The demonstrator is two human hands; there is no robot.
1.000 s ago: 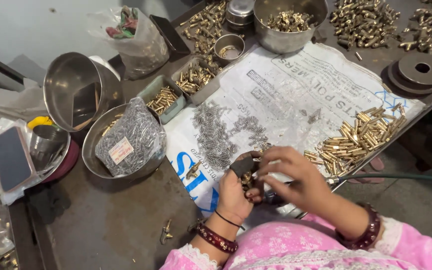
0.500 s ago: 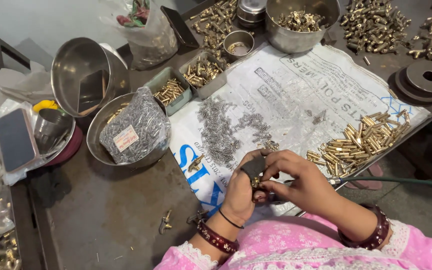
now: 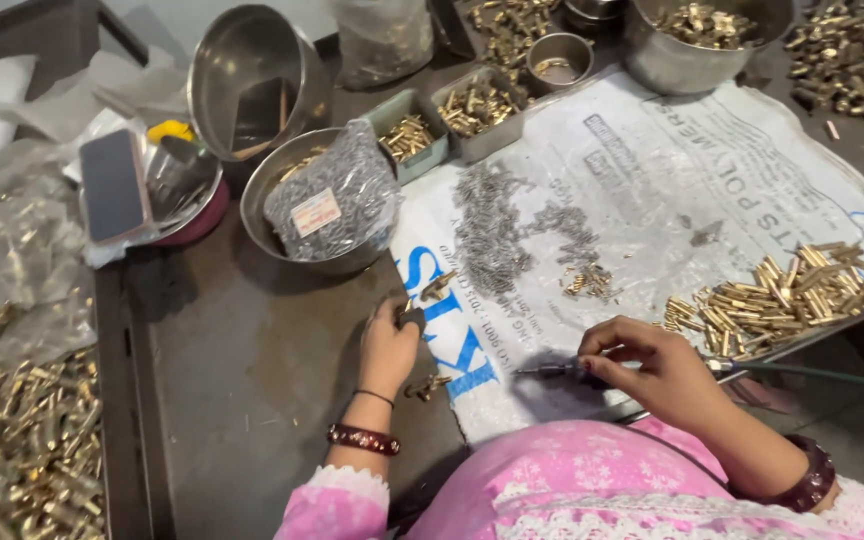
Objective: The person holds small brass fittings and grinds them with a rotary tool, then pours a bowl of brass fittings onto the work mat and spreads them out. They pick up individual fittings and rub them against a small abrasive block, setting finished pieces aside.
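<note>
**Keep the small part steady beside the driver**

The left hand [image 3: 388,348] pinches a small dark part [image 3: 413,318], probably metal, at ten o'clock of the right hand [image 3: 652,368], whose fingers wrap a pen-like driver [image 3: 552,370] on the tabletop [image 3: 252,380]. Steady the wrists before joining.

- The single head view looks steeply down from above the person's chest, facing forward across the worktable [image 3: 252,400].
- It sits close: both forearms fill the lower edge, bowls line the far edge.
</note>
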